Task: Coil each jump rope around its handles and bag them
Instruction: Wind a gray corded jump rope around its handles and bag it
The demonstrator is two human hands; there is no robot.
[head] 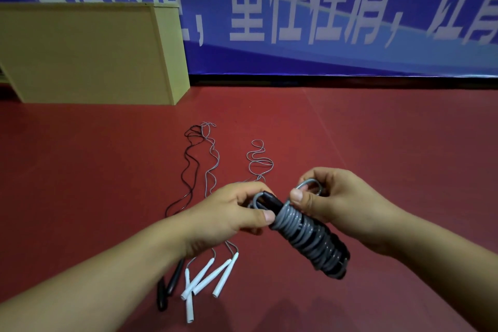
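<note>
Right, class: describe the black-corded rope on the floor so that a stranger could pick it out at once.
Start at the red floor in front of the tan cabinet, where loose ropes lie side by side. The black rope is the leftmost, its handles nearest the camera, by the left forearm. It alone has a black cord and black handles; its neighbours have grey cords and white handles.

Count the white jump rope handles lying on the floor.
4, all on the red floor below the left hand: white handles at. None seem hidden.
</note>
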